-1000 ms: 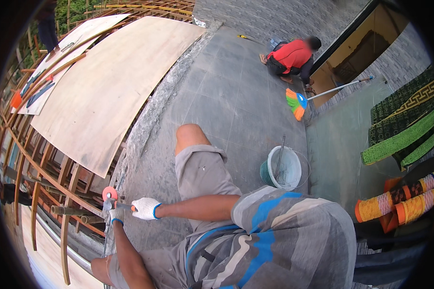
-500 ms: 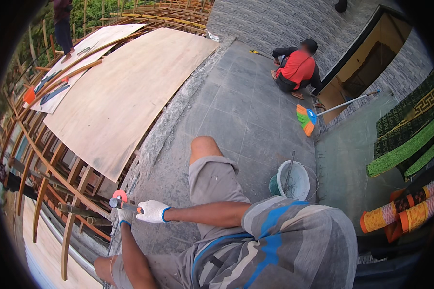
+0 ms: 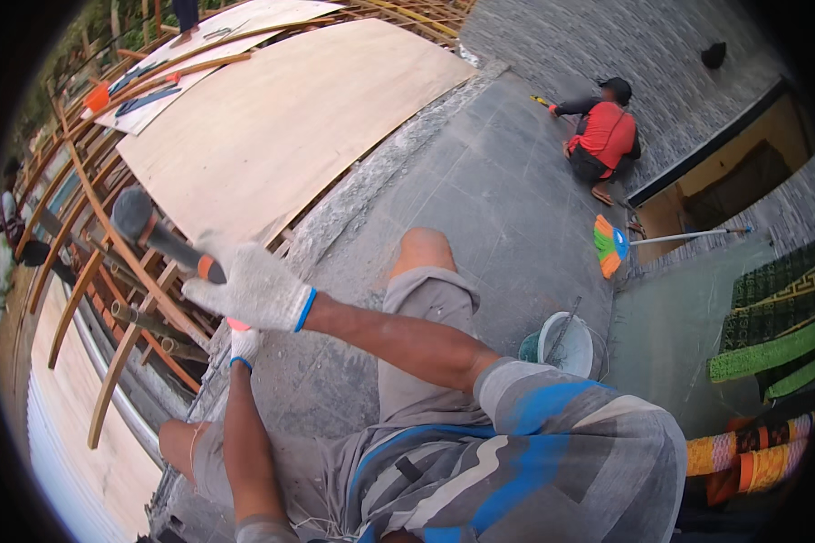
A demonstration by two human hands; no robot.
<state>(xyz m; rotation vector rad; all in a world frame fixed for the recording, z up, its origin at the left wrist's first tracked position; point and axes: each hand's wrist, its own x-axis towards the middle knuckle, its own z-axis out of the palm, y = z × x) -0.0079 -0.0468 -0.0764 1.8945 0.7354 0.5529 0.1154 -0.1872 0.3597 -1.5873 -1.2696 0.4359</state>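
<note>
My right hand [image 3: 261,288], in a white knitted glove with a blue cuff, is closed around the handle of a hammer [image 3: 167,240]. The thick dark head is raised to the left, above the slab's broken edge. Below and partly behind it, my gloved left hand [image 3: 244,346] is closed at that edge. A bit of red [image 3: 237,324] shows over its fingers, part of the round guard of a chisel. The chisel's tip and most of its length are hidden behind my right hand.
A plywood sheet [image 3: 299,118] lies over wooden framing [image 3: 91,195] beyond the rough concrete edge [image 3: 371,172]. Bamboo poles [image 3: 140,317] jut out near my left hand. A bucket [image 3: 566,342], a broom [image 3: 611,246] and a crouching person [image 3: 605,136] are to the right.
My right hand has lifted the hammer up and away from the red guard. My left hand stays low at the edge. The crouching person's arm has stretched toward a yellow tool, and the view has shifted.
</note>
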